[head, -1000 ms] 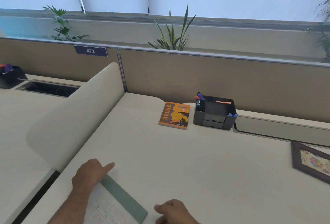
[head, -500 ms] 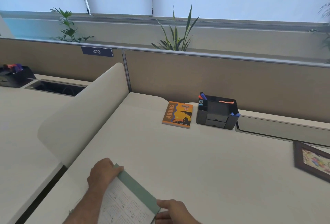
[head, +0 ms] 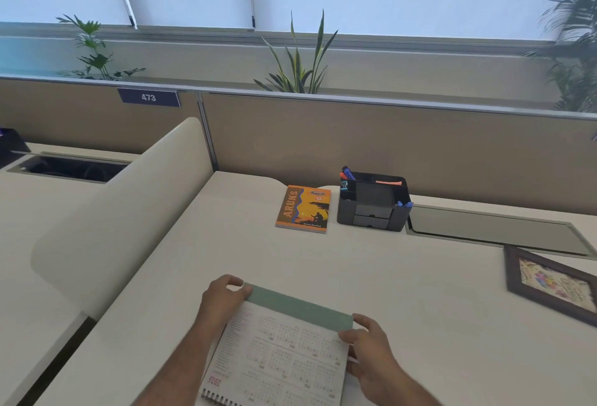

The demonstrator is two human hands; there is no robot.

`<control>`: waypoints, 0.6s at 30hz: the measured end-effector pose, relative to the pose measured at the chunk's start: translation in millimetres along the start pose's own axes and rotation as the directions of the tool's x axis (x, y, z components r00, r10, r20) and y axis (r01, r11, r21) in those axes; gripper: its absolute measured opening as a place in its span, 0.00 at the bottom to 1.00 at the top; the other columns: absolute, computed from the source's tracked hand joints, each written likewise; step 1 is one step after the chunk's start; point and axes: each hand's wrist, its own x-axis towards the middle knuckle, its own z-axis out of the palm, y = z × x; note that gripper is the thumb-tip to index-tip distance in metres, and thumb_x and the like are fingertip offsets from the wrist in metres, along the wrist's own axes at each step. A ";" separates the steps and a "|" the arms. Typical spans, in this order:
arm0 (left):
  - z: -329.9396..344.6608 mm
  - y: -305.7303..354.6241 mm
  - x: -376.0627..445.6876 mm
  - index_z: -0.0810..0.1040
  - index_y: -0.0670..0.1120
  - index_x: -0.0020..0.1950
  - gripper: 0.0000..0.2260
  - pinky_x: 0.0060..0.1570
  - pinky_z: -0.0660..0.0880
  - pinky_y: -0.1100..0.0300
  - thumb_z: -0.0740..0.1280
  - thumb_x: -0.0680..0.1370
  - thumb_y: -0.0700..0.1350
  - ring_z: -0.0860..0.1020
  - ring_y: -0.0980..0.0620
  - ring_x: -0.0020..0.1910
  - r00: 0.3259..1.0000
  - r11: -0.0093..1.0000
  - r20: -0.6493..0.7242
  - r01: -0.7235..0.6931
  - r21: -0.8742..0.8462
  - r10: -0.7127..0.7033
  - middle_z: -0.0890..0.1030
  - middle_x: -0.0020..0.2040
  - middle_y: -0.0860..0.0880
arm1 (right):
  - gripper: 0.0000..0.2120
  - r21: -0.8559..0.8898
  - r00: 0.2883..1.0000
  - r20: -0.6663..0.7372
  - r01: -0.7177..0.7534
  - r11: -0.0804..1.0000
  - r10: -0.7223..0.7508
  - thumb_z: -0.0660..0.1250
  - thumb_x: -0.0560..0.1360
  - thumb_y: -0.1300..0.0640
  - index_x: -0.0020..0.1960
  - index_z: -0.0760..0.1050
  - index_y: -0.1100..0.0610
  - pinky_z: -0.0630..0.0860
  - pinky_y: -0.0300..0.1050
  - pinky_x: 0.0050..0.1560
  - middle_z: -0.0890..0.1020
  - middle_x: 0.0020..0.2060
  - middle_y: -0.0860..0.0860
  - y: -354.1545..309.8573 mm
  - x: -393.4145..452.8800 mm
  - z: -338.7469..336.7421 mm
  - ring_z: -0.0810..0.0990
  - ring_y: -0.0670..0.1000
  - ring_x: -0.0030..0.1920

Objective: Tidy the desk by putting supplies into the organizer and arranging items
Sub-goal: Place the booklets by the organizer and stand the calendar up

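Both hands now grip the calendar [head: 284,350], slid forward; the organizer [head: 373,203] holds what look like markers [head: 346,174].

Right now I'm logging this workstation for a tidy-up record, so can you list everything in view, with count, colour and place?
spiral-bound desk calendar: one, white with green band, near desk edge, held by both hands
orange paperback notebook: one, orange, flat, left of the organizer
black plastic desk organizer: one, black, holds pens, by the partition
dark wooden picture frame: one, brown, flat at right
potted plants: three, green, behind the partition
number plate 473: one, navy, on the partition
left hand: fingers grip the calendar's top left corner
right hand: fingers grip its right corner
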 end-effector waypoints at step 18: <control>25.5 30.8 2.8 0.77 0.39 0.62 0.12 0.27 0.75 0.62 0.63 0.79 0.33 0.79 0.46 0.38 0.930 0.883 0.290 0.322 -0.341 -0.227 0.79 0.56 0.38 | 0.37 -0.028 0.851 0.359 0.419 0.908 -0.382 0.76 0.60 0.35 0.61 0.78 0.56 0.73 0.52 0.59 0.83 0.56 0.58 -56.3 -4.0 -62.6 0.80 0.55 0.54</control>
